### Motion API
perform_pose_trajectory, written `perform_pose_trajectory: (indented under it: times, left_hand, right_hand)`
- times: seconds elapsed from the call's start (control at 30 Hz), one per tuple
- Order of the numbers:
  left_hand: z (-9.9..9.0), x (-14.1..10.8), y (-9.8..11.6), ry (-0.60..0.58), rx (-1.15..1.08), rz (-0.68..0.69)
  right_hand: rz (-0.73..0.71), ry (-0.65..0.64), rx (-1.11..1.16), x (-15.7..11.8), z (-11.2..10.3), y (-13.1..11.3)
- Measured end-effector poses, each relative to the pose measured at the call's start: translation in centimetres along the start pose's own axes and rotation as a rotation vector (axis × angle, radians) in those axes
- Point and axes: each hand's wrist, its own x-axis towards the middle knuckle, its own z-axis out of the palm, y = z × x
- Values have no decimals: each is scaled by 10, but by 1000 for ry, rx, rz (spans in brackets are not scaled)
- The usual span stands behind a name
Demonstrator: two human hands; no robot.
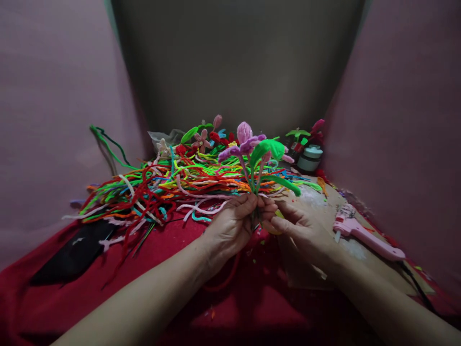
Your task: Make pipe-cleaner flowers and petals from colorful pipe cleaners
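Observation:
My left hand (228, 223) is closed round the lower stems of a small bunch of pipe-cleaner flowers (245, 133), held upright over the table. The bunch has a pale pink bud, purple petals and two curved green leaves (273, 149). Close against it on the right, my right hand (306, 233) has its fingers curled beside the stem ends. A rounded yellow thing (275, 225), perhaps a roll of tape, shows between those fingers, partly covered by them. The stem ends are mostly hidden by both hands.
Behind my hands lies a wide heap of loose coloured pipe cleaners (144, 185). A pink glue gun (367, 235) rests on cardboard (382, 269) at right. A lidded jar (310, 158) stands further back. At left, a black flat object (72, 254) lies on the red cloth (162, 298).

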Motion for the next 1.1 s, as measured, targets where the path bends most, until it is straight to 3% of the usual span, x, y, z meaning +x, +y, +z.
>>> perform_pose_trajectory:
  times: [0.17,0.27,0.47,0.57,0.8,1.0,1.1]
  left_hand:
    - [1,0,2,-27,-25,17]
    - [0,0,3,-12,-25,10]
    - [-1,0,6,-14,-14,-5]
    - [-1,1,6,-2,-2,-23]
    - [0,1,6,-30,28,-35]
    - [1,1,9,-8,78,-39]
    - [-1,2,10,3,115,-26]
  right_hand:
    - [-57,78,50,0,4,-7]
    - [-19,93,78,2,6,-8]
    - [59,7,111,7,3,-9]
    - [44,-14,-46,6,-2,-12]
    - [-168,122,-557,4,-14,-14]
    - [-199,65,-531,5,-16,-10]
    - [-184,115,-521,3,-14,-10]
